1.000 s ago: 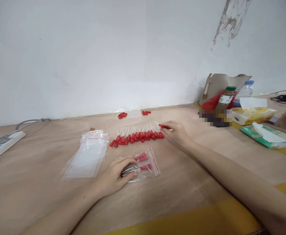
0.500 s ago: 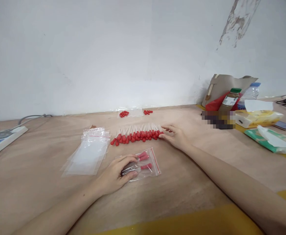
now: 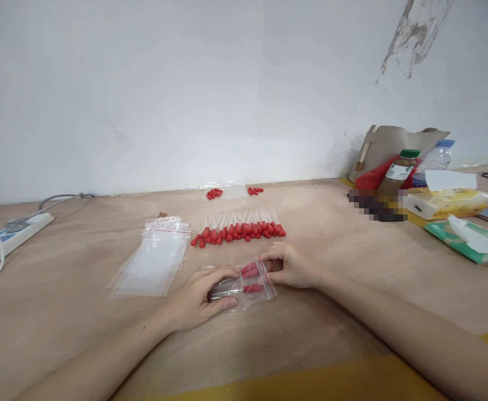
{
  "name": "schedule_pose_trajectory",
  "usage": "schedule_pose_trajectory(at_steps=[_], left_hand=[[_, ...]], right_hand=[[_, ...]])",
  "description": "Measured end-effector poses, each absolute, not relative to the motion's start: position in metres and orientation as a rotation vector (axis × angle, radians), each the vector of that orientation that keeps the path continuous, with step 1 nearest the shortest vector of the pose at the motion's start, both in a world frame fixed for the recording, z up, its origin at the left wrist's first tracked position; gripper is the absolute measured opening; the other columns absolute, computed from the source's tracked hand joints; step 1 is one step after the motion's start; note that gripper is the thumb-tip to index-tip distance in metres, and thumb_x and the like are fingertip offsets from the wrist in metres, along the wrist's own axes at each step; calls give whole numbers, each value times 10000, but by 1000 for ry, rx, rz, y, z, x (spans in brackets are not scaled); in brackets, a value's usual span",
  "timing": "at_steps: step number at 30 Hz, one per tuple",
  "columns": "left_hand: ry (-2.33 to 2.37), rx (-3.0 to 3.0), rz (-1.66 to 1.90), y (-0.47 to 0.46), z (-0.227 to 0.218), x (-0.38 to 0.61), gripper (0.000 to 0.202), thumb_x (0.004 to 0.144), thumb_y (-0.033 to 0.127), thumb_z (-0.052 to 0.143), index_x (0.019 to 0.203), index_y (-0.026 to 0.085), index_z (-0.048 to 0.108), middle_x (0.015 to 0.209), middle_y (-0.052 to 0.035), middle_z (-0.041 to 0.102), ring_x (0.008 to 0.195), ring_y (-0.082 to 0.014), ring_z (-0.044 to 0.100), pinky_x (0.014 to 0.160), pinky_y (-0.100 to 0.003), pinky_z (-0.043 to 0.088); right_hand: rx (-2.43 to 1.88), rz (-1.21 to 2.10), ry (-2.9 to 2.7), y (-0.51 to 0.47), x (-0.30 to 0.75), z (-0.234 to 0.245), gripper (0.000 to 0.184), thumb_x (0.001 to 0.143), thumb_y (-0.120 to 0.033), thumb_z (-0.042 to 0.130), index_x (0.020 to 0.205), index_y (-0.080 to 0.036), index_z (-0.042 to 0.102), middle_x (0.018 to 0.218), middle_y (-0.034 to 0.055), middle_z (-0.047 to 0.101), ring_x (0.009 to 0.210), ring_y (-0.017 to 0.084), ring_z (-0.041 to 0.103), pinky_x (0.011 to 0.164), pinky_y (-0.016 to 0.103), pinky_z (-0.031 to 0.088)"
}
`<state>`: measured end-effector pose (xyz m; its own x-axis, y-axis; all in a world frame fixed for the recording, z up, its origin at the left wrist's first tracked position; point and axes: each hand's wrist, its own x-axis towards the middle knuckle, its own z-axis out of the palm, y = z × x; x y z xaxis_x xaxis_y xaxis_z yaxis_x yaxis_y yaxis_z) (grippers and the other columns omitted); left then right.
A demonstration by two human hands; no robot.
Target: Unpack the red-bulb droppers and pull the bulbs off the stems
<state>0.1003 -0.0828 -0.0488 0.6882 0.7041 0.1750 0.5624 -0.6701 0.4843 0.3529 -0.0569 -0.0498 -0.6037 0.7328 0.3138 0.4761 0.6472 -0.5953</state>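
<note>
A small clear zip bag [image 3: 247,287] with a red seal line lies on the wooden table [image 3: 331,312], with a few red-bulbed droppers inside. My left hand [image 3: 197,301] grips its closed end, fingers curled over the plastic. At the bag's open, red-lined end, my right hand [image 3: 289,266] has its fingers pinched on the edge. Just beyond the bag lies a row of several red-bulbed droppers [image 3: 239,230].
A stack of empty clear zip bags [image 3: 154,259] lies to the left. Loose red bulbs [image 3: 214,193] sit near the wall. A power strip [image 3: 10,239] with cables is at far left. At right stand a bottle [image 3: 400,170], a paper bag [image 3: 394,145] and tissue packs [image 3: 464,236].
My right hand left the right end of the dropper row and came down to the open end of the bag. The left hand stayed on the bag.
</note>
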Motion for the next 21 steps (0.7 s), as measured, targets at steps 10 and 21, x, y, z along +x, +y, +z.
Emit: schedule_pose_trajectory(at_steps=[10, 21], left_hand=[[1031, 2529, 495, -85, -46, 102, 392, 833, 388, 502, 1198, 251, 467, 1216, -55, 550, 1074, -221, 529, 896, -361, 432], [1045, 2517, 488, -86, -47, 102, 400, 836, 391, 498, 1212, 265, 446, 1228, -48, 536, 1093, -220, 512, 898, -364, 428]], right_hand=[[-1088, 870, -2148, -60, 348, -55, 257, 644, -360, 694, 758, -144, 613, 674, -12, 542, 597, 82, 454, 532, 190, 360], [-1149, 1037, -2146, -64, 345, -48, 166, 679, -262, 659, 760, -146, 572, 628, -26, 543, 547, 72, 456, 498, 184, 356]])
